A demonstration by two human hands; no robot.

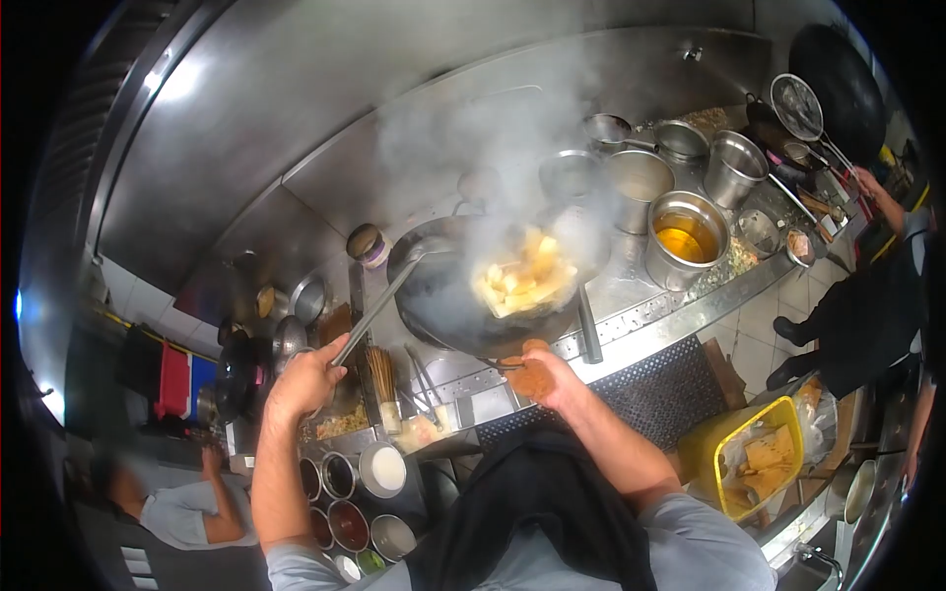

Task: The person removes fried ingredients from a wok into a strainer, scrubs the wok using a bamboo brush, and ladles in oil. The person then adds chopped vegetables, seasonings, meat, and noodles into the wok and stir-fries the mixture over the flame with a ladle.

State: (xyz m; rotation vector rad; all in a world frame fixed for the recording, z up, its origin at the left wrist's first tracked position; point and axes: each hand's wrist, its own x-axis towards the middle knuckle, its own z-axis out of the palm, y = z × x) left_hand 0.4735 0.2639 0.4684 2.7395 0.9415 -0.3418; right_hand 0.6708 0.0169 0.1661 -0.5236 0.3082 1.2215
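Steam (503,163) pouring up, and the wok (439,313) is right in the middle of it! The pale yellow food (527,286) is bunched over the wok's right side; whether it's resting or in mid-air, the haze won't let me tell. Left hand (307,382), fingers wrapped round the long metal utensil (379,317), which slants across to the wok's left side; its far end is hard to read. Right hand (559,380), down at the near rim, fingers clamped on a brown pad (530,380). Good handling here, I'd say, means keeping that pad between skin and hot metal, wrist firm, wok low over the bench (631,330). Short, smooth strokes should keep the pieces inside the rim, with the utensil clear of their path and the face back from that steam!
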